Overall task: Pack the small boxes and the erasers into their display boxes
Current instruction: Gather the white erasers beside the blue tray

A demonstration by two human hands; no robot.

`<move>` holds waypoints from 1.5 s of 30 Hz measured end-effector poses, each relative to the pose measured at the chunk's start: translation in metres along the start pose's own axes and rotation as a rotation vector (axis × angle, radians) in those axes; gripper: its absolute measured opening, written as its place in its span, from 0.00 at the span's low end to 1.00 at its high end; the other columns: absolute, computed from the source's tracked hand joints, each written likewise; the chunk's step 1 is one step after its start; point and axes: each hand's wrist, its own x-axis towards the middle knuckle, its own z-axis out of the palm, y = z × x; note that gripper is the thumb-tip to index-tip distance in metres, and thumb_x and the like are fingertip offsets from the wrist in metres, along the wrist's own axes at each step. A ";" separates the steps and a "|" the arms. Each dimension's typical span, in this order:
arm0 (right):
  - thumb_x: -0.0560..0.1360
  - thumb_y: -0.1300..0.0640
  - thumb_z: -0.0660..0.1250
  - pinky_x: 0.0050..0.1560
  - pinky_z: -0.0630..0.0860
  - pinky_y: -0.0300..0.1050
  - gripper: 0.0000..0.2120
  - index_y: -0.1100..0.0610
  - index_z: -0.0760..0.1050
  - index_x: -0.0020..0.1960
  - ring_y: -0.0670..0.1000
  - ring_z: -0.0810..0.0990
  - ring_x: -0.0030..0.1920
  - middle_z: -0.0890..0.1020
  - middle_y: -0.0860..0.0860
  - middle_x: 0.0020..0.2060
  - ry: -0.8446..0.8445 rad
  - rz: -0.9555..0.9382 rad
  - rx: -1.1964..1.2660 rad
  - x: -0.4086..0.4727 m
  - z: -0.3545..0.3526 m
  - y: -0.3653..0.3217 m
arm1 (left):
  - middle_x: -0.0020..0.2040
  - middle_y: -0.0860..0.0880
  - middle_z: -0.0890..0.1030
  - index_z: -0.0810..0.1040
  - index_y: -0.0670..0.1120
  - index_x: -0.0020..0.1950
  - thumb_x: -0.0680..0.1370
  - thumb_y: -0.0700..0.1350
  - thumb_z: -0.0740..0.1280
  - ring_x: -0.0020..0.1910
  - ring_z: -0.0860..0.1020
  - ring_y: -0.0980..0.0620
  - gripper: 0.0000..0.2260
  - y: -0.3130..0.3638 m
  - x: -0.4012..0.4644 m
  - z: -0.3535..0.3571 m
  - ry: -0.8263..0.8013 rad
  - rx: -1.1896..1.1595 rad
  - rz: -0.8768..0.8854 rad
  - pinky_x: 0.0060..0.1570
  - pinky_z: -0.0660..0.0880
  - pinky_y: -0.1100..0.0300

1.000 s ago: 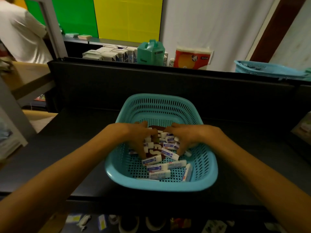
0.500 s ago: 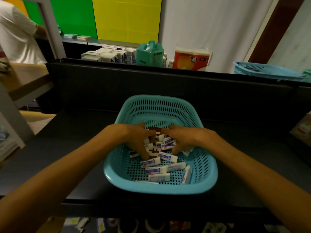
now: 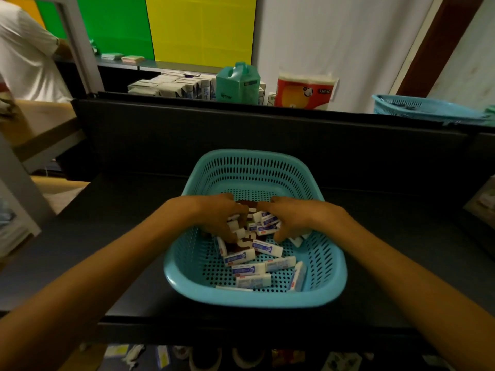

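A teal perforated basket (image 3: 254, 299) sits on the black counter in front of me. Several white erasers (image 3: 239, 257) with blue sleeves lie loose in it. A dark brown box (image 3: 241, 243) with white lettering is half buried under them. My left hand (image 3: 219, 215) and my right hand (image 3: 290, 218) reach into the basket from either side, fingers curled down into the pile. Each hand grips a cluster of erasers (image 3: 265, 223), and the left fingertips also touch the brown box. My hands hide the rest of the pile.
A tall black partition (image 3: 241, 129) rises just behind the basket. Beyond it stand white cartons (image 3: 171, 87), a teal jug (image 3: 237, 81) and a red tissue pack (image 3: 304, 92). A second teal basket (image 3: 426, 108) sits far right. A person in a white shirt (image 3: 24, 54) stands far left.
Both hands have drawn closer together and curled tighter into the eraser pile. Erasers between them have bunched up, and the loose ones at the front have stayed put.
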 end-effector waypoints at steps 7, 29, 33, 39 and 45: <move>0.71 0.51 0.73 0.58 0.73 0.50 0.41 0.41 0.51 0.75 0.54 0.72 0.61 0.70 0.51 0.64 0.006 -0.006 -0.002 0.001 0.000 0.000 | 0.58 0.52 0.68 0.70 0.58 0.63 0.76 0.58 0.63 0.53 0.69 0.53 0.16 0.005 -0.004 -0.014 -0.101 -0.026 0.005 0.53 0.68 0.55; 0.70 0.52 0.73 0.54 0.73 0.47 0.36 0.44 0.59 0.72 0.53 0.73 0.59 0.72 0.50 0.61 0.009 -0.010 0.058 -0.002 -0.001 0.000 | 0.54 0.55 0.64 0.65 0.59 0.66 0.66 0.50 0.76 0.54 0.67 0.52 0.33 0.006 -0.005 -0.001 -0.046 0.045 -0.057 0.57 0.71 0.53; 0.70 0.54 0.73 0.55 0.75 0.48 0.34 0.44 0.60 0.71 0.52 0.75 0.56 0.74 0.49 0.60 0.014 -0.003 0.064 -0.003 -0.001 -0.001 | 0.54 0.55 0.64 0.65 0.58 0.66 0.65 0.49 0.77 0.55 0.67 0.51 0.34 0.005 -0.004 0.001 -0.031 0.057 -0.061 0.54 0.71 0.55; 0.70 0.54 0.74 0.56 0.76 0.51 0.35 0.44 0.60 0.71 0.52 0.75 0.56 0.74 0.49 0.61 0.004 0.010 0.064 -0.003 -0.002 -0.001 | 0.55 0.54 0.67 0.65 0.62 0.50 0.65 0.44 0.77 0.55 0.68 0.51 0.25 0.002 -0.004 0.001 -0.010 0.031 -0.018 0.50 0.72 0.57; 0.69 0.52 0.74 0.56 0.75 0.50 0.34 0.43 0.62 0.70 0.52 0.74 0.57 0.73 0.50 0.61 0.010 0.003 0.061 -0.002 -0.002 -0.001 | 0.53 0.56 0.68 0.71 0.59 0.50 0.64 0.43 0.77 0.54 0.70 0.52 0.22 0.000 -0.004 -0.001 0.026 -0.002 0.018 0.49 0.72 0.58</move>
